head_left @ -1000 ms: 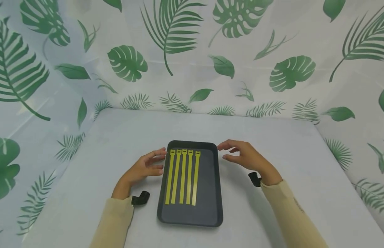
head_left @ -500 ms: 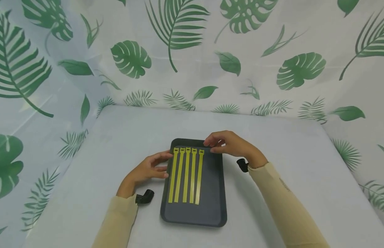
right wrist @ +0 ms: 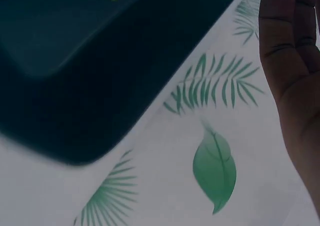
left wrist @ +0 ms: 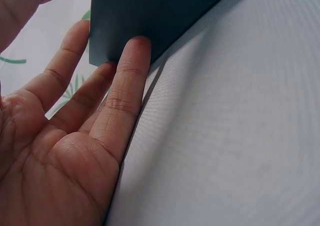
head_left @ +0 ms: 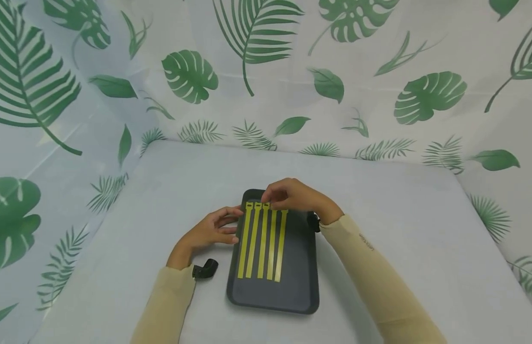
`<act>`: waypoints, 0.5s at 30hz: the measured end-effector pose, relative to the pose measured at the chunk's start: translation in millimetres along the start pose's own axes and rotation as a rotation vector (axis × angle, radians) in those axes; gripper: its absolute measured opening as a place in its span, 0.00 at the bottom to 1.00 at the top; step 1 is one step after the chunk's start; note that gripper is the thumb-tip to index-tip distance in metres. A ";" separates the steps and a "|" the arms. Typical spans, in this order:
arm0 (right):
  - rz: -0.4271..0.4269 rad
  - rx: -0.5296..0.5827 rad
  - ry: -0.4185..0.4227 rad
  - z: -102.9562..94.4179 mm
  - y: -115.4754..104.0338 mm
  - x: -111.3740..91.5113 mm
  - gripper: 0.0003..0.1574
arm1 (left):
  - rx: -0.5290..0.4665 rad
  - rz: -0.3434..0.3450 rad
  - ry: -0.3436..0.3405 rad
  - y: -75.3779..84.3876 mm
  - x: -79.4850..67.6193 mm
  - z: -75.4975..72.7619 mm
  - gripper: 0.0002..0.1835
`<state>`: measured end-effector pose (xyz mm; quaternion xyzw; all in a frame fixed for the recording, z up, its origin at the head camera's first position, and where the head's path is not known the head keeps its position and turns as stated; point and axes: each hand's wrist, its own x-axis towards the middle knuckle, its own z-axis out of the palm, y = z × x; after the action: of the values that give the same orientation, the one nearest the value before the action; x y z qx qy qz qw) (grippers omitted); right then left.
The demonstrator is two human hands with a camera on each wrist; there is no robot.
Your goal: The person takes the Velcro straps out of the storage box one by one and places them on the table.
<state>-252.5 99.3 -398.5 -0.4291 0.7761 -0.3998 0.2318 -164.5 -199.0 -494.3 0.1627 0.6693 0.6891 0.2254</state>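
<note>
Yellow straps point(head_left: 263, 241) lie near the right hand point(head_left: 295, 195), grip unclear; relaxed left hand point(head_left: 208, 230) touches dark tray point(head_left: 301, 260).

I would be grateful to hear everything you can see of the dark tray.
The tray is a dark grey rectangle with rounded corners and a raised rim, apparently plastic. It lies flat on the white tabletop, its long sides running away from the person. Five yellow straps lie side by side inside, toward its left. The left hand seems to touch its left wall; the right hand is over its far end, contact unclear.
</note>
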 end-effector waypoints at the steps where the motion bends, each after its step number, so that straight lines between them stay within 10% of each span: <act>1: -0.006 0.003 -0.014 1.7 0.7 4.1 0.12 | -0.004 -0.001 -0.002 0.0 0.0 0.0 0.40; 15: -0.033 -0.096 -0.206 28.6 4.0 48.1 0.13 | -0.042 0.000 -0.026 -1.8 0.8 -4.9 0.47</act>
<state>-259.4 47.5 -419.0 -0.4914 0.7592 -0.3196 0.2827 -167.7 -202.7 -496.4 0.1668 0.6518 0.7007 0.2372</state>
